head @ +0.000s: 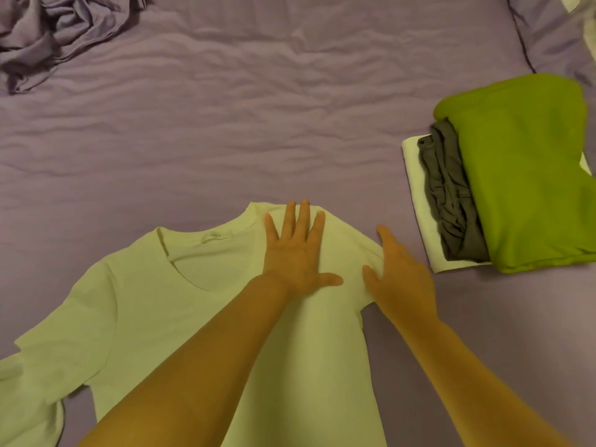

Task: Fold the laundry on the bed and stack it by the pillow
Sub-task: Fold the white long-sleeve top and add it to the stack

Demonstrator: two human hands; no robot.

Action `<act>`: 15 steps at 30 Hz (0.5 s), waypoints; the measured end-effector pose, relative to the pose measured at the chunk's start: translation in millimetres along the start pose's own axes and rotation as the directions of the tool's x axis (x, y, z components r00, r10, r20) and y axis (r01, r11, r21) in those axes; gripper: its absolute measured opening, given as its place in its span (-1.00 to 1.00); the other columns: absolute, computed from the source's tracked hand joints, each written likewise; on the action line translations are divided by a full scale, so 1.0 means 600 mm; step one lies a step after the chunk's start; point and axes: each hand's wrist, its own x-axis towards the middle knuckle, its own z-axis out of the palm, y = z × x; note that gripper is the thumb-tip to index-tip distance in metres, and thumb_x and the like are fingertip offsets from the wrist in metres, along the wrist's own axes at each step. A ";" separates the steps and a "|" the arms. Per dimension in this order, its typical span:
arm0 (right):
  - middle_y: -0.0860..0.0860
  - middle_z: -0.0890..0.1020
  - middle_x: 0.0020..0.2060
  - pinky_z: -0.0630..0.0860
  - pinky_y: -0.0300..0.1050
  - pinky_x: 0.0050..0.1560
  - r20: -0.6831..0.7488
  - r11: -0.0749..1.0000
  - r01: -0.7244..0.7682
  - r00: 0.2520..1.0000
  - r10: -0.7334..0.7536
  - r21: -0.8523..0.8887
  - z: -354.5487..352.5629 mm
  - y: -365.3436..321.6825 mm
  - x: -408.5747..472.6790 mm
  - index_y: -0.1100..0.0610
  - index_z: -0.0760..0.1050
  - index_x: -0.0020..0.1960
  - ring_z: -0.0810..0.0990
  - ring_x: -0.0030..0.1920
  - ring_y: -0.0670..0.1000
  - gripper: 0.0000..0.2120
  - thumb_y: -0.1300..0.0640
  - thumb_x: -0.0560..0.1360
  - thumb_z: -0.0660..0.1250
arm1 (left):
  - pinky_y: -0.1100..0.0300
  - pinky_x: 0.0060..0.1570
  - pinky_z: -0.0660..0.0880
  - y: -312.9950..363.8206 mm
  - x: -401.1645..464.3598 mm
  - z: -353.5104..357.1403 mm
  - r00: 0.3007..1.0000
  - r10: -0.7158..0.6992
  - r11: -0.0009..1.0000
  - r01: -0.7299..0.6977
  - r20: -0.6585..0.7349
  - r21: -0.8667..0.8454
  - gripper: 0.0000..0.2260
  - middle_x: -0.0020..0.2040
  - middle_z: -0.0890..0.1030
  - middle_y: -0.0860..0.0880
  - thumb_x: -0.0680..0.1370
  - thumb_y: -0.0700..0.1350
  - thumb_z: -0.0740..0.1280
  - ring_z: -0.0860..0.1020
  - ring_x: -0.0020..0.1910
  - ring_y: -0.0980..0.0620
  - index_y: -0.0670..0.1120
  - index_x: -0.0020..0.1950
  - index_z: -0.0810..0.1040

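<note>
Head view, hands — left (295, 253), right (400, 272) — flat, fingers straight, on pale shirt (135, 304), folded stack (503, 188) nearby

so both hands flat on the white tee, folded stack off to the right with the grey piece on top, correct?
Not quite. The head view shows the green garment on top of the folded stack; the grey piece lies under it. The rest holds: left hand and right hand lie flat on the white tee.

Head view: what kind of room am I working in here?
Most likely a bedroom, on a bed: a purple sheet covers the whole surface, a matching pillow lies at the far right, and folded clothes are stacked beside it.
</note>
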 end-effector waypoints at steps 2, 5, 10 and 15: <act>0.06 0.42 0.34 0.46 0.01 0.10 -0.013 0.994 -0.004 1.000 0.006 0.109 0.002 -0.003 -0.010 0.01 0.04 0.53 0.47 0.23 0.12 -0.38 0.16 0.56 0.23 | -0.28 0.40 -0.30 0.020 -0.022 0.004 0.989 0.074 0.996 -0.081 -0.130 -0.049 -0.15 0.54 -0.28 -0.14 0.47 0.40 0.11 -0.37 0.47 -0.19 -0.01 0.56 -0.15; 0.06 0.41 0.32 0.48 -0.02 0.02 -0.036 0.983 0.016 0.999 -0.009 0.181 -0.004 -0.014 -0.006 -0.03 0.03 0.53 0.47 0.20 0.11 -0.38 0.22 0.57 0.20 | -0.25 0.42 -0.32 0.038 -0.058 0.017 0.979 0.174 0.982 -0.180 -0.110 -0.052 -0.36 0.56 -0.20 -0.07 0.56 0.32 -0.04 -0.37 0.47 -0.17 0.07 0.56 -0.04; 0.02 0.40 0.36 0.40 -0.09 0.03 -0.037 0.952 -0.033 0.998 0.046 0.304 -0.029 -0.038 0.008 -0.06 0.07 0.52 0.44 0.25 0.09 -0.39 0.23 0.56 0.22 | 0.22 0.32 0.25 0.041 -0.095 -0.001 0.968 -0.152 0.783 -0.007 -0.201 -0.622 -0.70 0.40 0.40 0.00 0.63 0.04 0.15 0.29 0.41 -0.08 0.02 0.31 0.49; 0.03 0.50 0.21 0.61 -0.11 -0.17 0.356 0.597 -0.312 0.933 0.047 0.739 -0.037 -0.109 0.005 0.00 0.19 0.46 0.61 0.00 -0.01 -0.48 0.09 0.56 0.29 | 0.08 -0.08 0.61 0.025 -0.106 -0.056 0.852 -0.202 -0.389 0.382 0.483 -0.838 -0.55 0.00 0.64 -0.03 0.56 0.30 0.06 0.63 -0.04 -0.03 0.01 0.09 0.55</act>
